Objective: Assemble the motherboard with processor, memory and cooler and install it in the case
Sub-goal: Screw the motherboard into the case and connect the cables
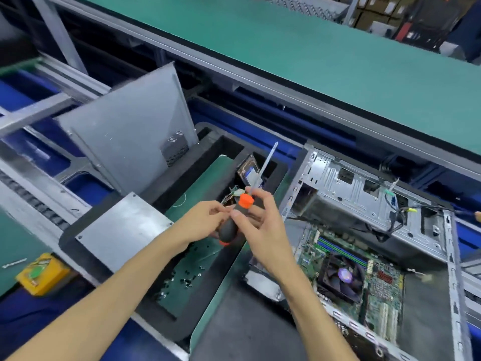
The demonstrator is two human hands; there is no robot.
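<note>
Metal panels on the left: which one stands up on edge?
The larger panel with the vent holes, farther back, leans upright. The smaller plate lies flat nearer the hands.

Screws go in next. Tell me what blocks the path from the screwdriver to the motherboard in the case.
Nothing visible does. Both hands hold the screwdriver above the screw tray, left of the open case. The motherboard lies uncovered inside, with loose cables only over the drive cage behind it.

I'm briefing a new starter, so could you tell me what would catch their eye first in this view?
First, the screwdriver with its orange collar, held at centre by the left hand and right hand, shaft pointing up. Next, the open case at right, the motherboard and its cooler fan lying inside.
</note>
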